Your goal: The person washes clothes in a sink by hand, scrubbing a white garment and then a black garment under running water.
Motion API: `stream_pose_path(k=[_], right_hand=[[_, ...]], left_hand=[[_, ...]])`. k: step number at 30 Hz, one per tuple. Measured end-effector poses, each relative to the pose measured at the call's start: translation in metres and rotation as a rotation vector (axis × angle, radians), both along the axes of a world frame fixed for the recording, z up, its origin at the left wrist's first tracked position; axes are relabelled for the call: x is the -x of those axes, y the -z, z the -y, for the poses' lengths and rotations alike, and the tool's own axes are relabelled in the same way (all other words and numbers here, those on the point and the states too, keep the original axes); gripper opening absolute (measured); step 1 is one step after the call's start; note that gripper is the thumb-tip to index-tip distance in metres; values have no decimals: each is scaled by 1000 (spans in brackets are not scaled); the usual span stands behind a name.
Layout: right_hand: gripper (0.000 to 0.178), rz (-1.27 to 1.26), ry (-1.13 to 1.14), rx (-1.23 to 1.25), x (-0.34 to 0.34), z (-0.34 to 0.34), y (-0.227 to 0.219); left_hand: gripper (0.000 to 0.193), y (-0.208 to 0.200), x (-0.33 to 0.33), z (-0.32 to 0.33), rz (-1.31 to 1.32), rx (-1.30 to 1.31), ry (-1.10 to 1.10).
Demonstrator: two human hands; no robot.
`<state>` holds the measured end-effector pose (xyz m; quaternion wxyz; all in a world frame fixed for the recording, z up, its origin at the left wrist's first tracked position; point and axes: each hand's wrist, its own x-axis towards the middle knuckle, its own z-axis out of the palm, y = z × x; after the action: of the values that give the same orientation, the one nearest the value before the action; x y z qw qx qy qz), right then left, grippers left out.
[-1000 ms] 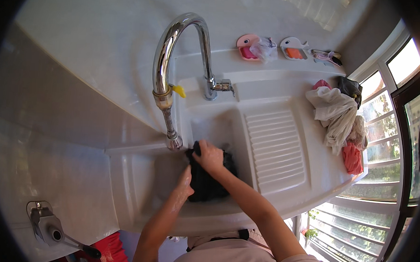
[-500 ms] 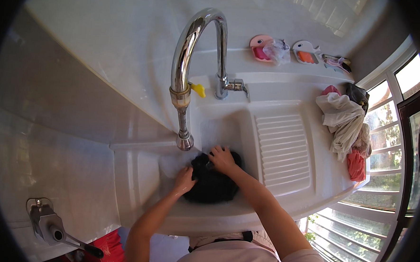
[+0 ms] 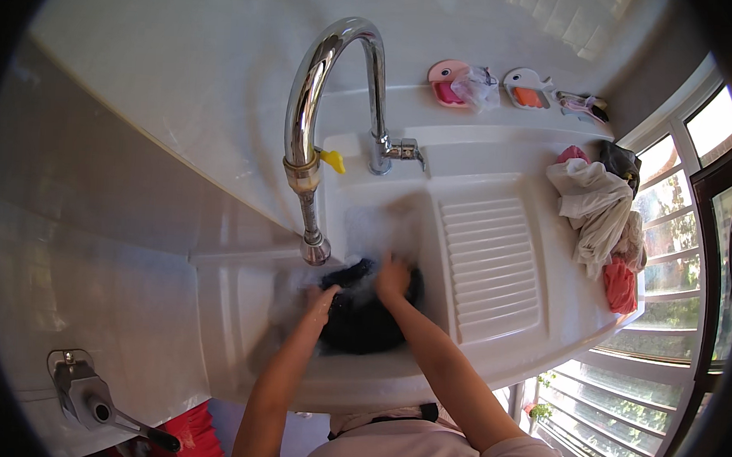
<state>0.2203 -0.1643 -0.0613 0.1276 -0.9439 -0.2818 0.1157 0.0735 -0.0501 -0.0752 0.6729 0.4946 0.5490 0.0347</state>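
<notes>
A dark wet cloth [image 3: 361,315] lies in the basin of a white sink [image 3: 391,379], under the spout of a tall chrome tap [image 3: 309,134]. My left hand [image 3: 321,299] grips the cloth's left edge. My right hand [image 3: 393,277] presses on its upper right part, fingers curled into the fabric. Both hands are motion-blurred and foam shows around them.
A ribbed washboard [image 3: 490,264] slopes at the sink's right. A heap of white, pink and dark clothes [image 3: 598,216] lies on the right rim by the window. Two whale-shaped soap dishes [image 3: 448,76] stand on the back ledge. A metal valve [image 3: 84,396] juts out at lower left.
Both hands have kept rubbing the dark cloth, sliding up and back in the basin; the cloth has bunched and shifted slightly. My view has swung a little.
</notes>
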Motion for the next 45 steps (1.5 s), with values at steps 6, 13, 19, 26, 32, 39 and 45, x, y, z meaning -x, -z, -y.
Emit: stream_pose_path(k=[6,13,19,26,32,39,45], right_hand=[[20,5,-155,-523,68,14,-87],[25,-28,-390,-648,98,29,-166],[21,187,-256,-539,15,-9,-114],[37,66,21,-283,-17,6,-53],[61,18,-466,-27,-11,27,-34],[35,-140,-326,25,-24,22,75],[35,-469,67,-36,-18,-6,26]], left_hand=[[42,-51,-20,20,744,630,-280],[42,-99,-30,57,1009,698,-110],[39,-103,-27,56,548,660,-347],[35,-65,22,-27,374,-97,-37],[53,-7,26,12,-60,-690,381],[42,39,25,-1,-168,-568,531],[48,16,-7,6,122,112,64]])
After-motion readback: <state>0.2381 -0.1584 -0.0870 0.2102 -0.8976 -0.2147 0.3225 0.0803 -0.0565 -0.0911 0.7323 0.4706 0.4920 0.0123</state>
